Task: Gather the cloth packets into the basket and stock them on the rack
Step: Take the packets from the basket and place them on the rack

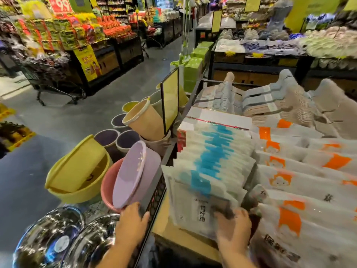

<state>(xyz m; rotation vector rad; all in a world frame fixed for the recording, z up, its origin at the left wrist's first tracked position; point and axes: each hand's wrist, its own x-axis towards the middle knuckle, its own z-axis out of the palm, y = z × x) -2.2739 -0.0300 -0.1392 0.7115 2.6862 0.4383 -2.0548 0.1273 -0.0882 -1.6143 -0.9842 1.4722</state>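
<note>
A row of white cloth packets with blue bands (210,163) stands upright in a cardboard box (170,227) on the rack. My right hand (234,227) holds the front packet (195,207) of that row, fingers over its lower right corner. Beside the row on the right lie white packets with orange prints (301,182). My left hand (133,221) rests on the dark mesh edge of the rack (157,192), fingers curled over it. No basket can be made out.
Left of the rack, on the floor, stand yellow (77,175), pink and lilac (135,175) plastic basins, several bins (144,120) and shiny steel bowls (50,238). A framed sign (170,99) stands at the rack's corner. A shopping trolley (52,78) is parked in the aisle.
</note>
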